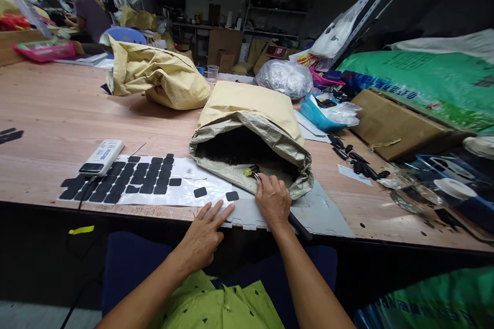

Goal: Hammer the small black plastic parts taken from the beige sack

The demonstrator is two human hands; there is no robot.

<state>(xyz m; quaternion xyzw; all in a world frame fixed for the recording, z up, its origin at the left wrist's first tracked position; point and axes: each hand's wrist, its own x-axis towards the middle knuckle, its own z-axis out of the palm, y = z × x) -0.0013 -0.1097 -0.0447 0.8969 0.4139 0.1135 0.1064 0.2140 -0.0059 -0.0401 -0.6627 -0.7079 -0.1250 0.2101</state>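
Observation:
My right hand (273,200) is wrapped round a dark-handled tool (299,225) at the mouth of an open tan sack (250,100). A small yellow-green piece (247,171) shows at the tool's far end, just inside the sack's rolled rim. Dark contents lie deeper in the sack, too shadowed to make out. My left hand (204,234) rests at the table's front edge with fingers spread, holding nothing. Near its fingertips, dark rounded patches (232,196) sit on a white sheet (185,198); many more form rows to the left.
A white device (102,157) stands on the sheet's left part. Another tan sack (165,74) lies behind. To the right are a blue bag (322,115), scattered black parts (360,162), a cardboard box (409,123) and clear containers. A person (90,13) sits at the far left.

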